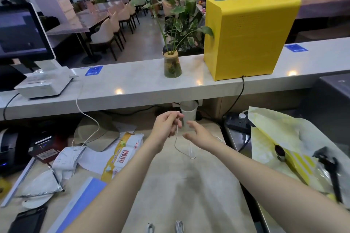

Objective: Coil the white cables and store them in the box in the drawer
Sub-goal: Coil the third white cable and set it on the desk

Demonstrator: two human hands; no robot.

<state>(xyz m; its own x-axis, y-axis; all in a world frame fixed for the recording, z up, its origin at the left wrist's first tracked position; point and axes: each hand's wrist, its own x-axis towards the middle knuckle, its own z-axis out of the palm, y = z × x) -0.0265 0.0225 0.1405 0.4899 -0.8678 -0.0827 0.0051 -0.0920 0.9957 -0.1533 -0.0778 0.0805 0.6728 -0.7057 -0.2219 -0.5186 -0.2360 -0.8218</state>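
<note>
White cable (pixel 177 143) is hanging from the left hand (pixel 166 126), whose curled fingers are pinching its upper end above the desk (pixel 189 185), while its lower loop is trailing onto the surface. The right hand (pixel 198 134) is hovering just beside it, fingers apart and gripping nothing, so the coiling seems to be only starting, and next it likely needs to catch the slack and wind it. 2 coils (pixel 179 227) are already lying at the near edge; no drawer or box is showing.
</note>
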